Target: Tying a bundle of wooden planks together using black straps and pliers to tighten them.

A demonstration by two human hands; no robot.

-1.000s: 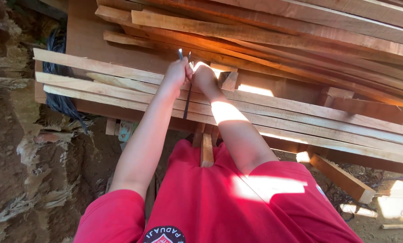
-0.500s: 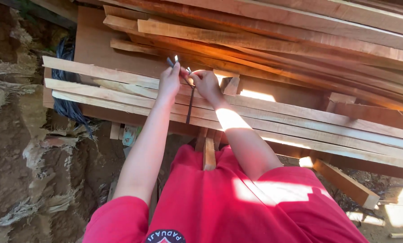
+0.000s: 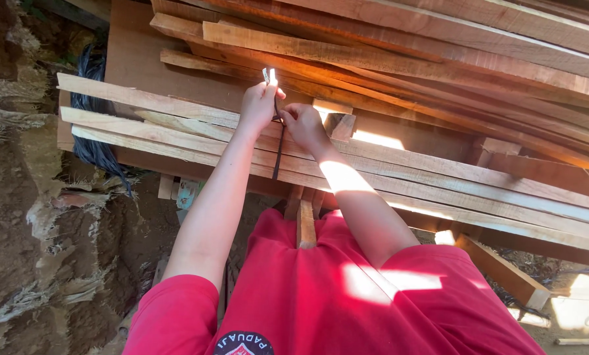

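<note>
Both hands are up at the near edge of the stacked planks (image 3: 399, 164), working a dark strap (image 3: 278, 154) that runs around the front slats. Left hand (image 3: 258, 105) is closed on the strap's free ends, which stick up above the fist and catch the sun (two thin tails, as far as I can see). Right hand (image 3: 302, 125) sits just beside it, touching, with its grip pinched together on the strap where it crosses the top slat; whether a knot is there is hidden by the fingers. Below the hands the strap hangs straight down the plank edges to the underside. Judgement: the strap is already looped round the bundle and drawn up, but the tie is not finished, since the ends are loose in hand. A black sheet (image 3: 90, 144) hangs off the stack's left end, well apart.
</note>
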